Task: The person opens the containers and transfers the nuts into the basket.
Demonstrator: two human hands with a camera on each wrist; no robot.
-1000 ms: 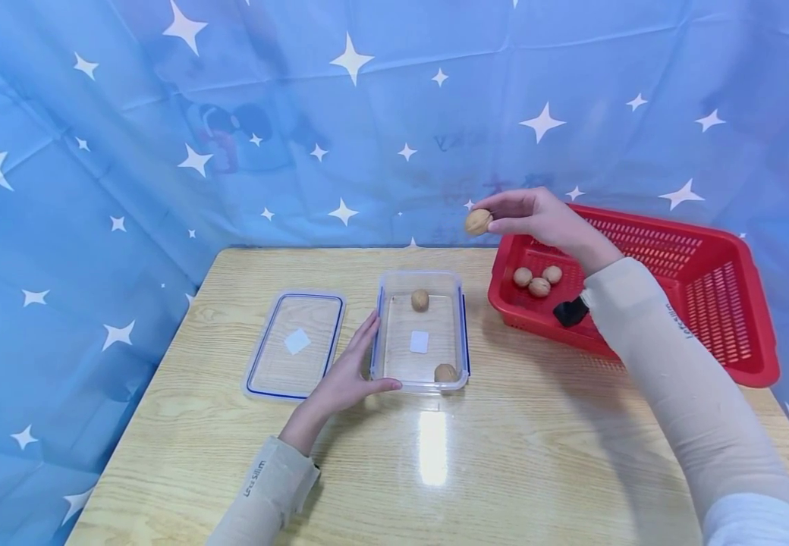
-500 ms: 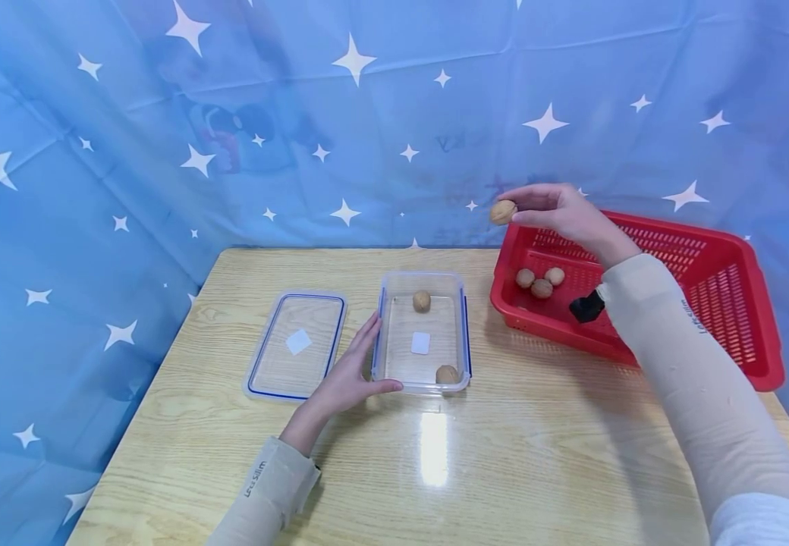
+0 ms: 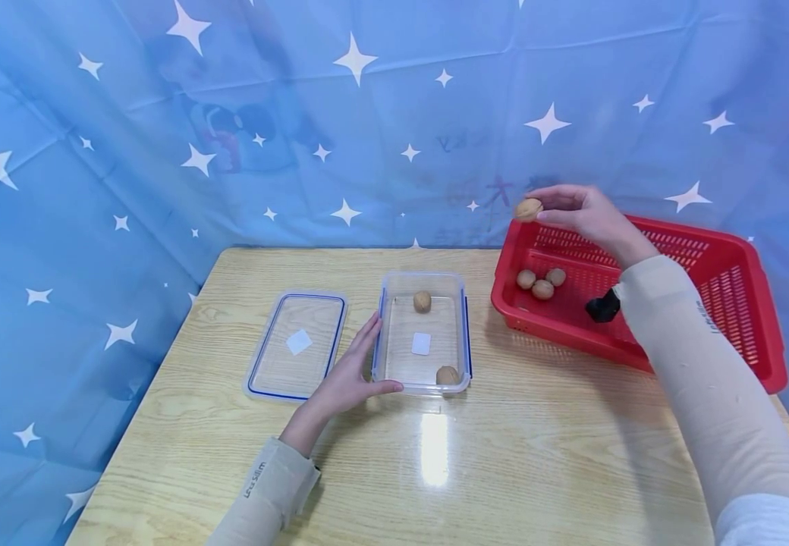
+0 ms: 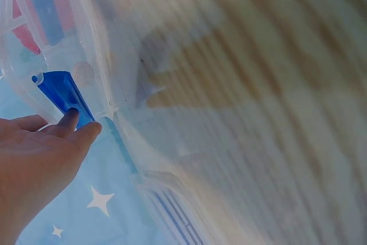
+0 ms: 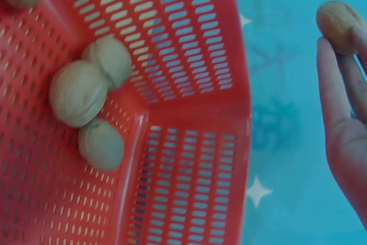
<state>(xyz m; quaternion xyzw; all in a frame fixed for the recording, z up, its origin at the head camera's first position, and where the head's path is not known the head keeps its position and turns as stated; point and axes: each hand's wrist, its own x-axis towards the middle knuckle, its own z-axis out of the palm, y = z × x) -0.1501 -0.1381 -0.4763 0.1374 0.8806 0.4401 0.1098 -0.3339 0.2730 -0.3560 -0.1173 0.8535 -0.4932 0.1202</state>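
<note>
My right hand (image 3: 589, 216) pinches a walnut (image 3: 528, 210) between thumb and fingertips, held up over the left end of the red plastic basket (image 3: 575, 343). In the right wrist view that walnut (image 5: 338, 26) shows beyond the basket's rim. Several walnuts (image 5: 78, 92) lie on the basket floor. My left hand (image 3: 348, 383) rests at the near left corner of a clear plastic food container (image 3: 394, 364), thumb along the front and straight fingers along the left side. Its fingertips touch a blue latch (image 4: 64, 94) in the left wrist view. Inside the container sit two walnuts (image 3: 422, 302), one far, one near right.
Left of the container a clear lid with a blue seal (image 3: 297, 345) lies flat on the wooden table (image 3: 367, 470). A blue curtain with white stars (image 3: 285, 114) hangs right behind the table. The basket stands at the table's back right.
My right hand has moved right with the walnut, from beside the basket to over its left end. The left hand and the container have stayed put.
</note>
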